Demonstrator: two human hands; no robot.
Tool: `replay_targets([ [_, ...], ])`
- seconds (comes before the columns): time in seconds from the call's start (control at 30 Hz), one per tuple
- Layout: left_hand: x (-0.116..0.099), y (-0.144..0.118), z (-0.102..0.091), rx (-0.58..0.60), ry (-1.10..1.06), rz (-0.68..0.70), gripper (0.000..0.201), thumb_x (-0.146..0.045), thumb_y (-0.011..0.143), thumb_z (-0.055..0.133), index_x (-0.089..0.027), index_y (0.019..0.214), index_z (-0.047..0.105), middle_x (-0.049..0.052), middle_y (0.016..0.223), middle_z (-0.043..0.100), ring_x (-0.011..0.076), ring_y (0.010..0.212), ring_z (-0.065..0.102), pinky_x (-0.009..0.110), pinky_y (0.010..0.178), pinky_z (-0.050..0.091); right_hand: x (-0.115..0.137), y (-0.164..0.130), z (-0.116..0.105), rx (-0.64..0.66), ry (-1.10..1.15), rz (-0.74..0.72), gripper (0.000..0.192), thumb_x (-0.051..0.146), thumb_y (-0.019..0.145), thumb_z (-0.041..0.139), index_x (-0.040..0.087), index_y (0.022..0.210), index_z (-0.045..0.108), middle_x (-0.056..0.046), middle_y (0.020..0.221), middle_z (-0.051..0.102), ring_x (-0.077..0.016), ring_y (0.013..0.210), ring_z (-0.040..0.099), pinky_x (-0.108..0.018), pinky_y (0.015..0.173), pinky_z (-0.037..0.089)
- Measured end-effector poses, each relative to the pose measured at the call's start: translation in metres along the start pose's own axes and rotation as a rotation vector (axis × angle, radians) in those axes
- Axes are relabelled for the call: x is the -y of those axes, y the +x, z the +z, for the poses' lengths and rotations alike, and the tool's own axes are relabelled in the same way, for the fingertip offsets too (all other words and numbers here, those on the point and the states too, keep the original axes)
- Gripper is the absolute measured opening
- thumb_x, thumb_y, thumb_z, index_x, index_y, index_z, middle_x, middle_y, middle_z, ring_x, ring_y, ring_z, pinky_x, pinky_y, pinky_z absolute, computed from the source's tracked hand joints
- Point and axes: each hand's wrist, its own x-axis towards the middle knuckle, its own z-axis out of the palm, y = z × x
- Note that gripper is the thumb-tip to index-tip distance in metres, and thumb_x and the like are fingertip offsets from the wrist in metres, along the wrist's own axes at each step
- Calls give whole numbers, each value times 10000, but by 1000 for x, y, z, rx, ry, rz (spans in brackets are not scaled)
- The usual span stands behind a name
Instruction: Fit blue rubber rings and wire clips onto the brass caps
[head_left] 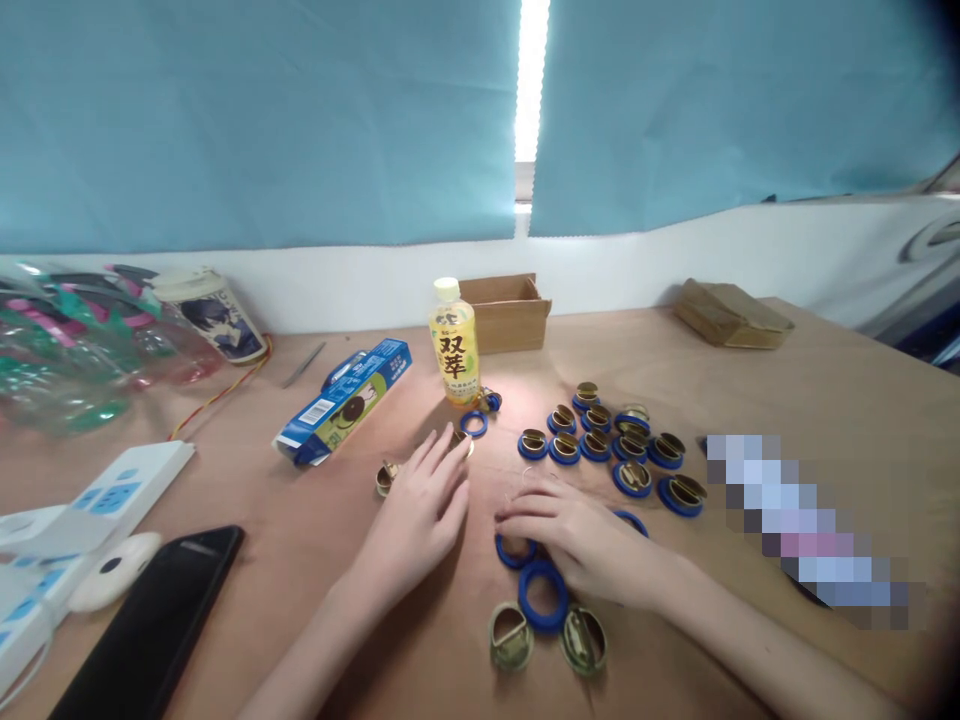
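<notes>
while the left hand is loosely spread, the right hand overlaps a blue ring, grip unclear.

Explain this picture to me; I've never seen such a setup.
There is no machine: a person's bare left hand and right hand do the work, seen by one camera worn on the head, looking forward and down. The brown table bears blue rings, gold-coloured round pieces, and a cluster of both together, plus a bottle, blue box and black phone. The left hand is beside gold-coloured pieces, the right among rings; whether either grips anything is hidden.
</notes>
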Motion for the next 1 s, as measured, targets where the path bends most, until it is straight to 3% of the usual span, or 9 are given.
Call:
replay_targets([
  [0.1, 1, 0, 1, -13, 3, 21, 395, -223, 972, 484, -152, 1347, 586, 175, 1479, 545, 360, 1415, 442, 575, 1123, 418, 1, 0, 1, -9, -17, 3, 350, 2, 882, 462, 201, 1045, 700, -73, 1151, 714, -222, 1076, 621, -393, 971, 503],
  [0.4, 5, 1, 3, -3, 47, 4, 454, -237, 946, 524, -186, 1397, 548, 193, 1543, 457, 383, 1400, 454, 591, 1104, 409, -1, -2, 8, -69, 30, 60, 232, 34, 878, 493, 203, 956, 632, -55, 909, 682, -214, 893, 611, -371, 832, 512],
  [0.63, 15, 6, 4, -26, 71, 9, 432, -209, 932, 522, -186, 1360, 579, 194, 1430, 573, 373, 1346, 510, 576, 1077, 431, -6, -1, 12, -78, 12, 107, 184, 64, 927, 490, 187, 965, 621, -57, 935, 656, -225, 939, 573, -394, 877, 484],
  [0.77, 15, 6, 4, -16, 105, 6, 463, -235, 926, 541, -192, 1386, 552, 198, 1460, 546, 384, 1365, 490, 582, 1081, 420, -6, -3, 16, -100, 13, 140, 161, 89, 957, 497, 196, 983, 614, -51, 950, 632, -222, 943, 564, -382, 867, 483],
  [1.0, 13, 8, 0, 40, 125, 12, 509, -257, 906, 570, -167, 1406, 531, 226, 1484, 511, 398, 1373, 473, 586, 1082, 403, -6, -4, 19, -146, 61, 179, 325, -17, 925, 399, 186, 1120, 562, -90, 1046, 588, -229, 975, 559, -373, 862, 498],
])
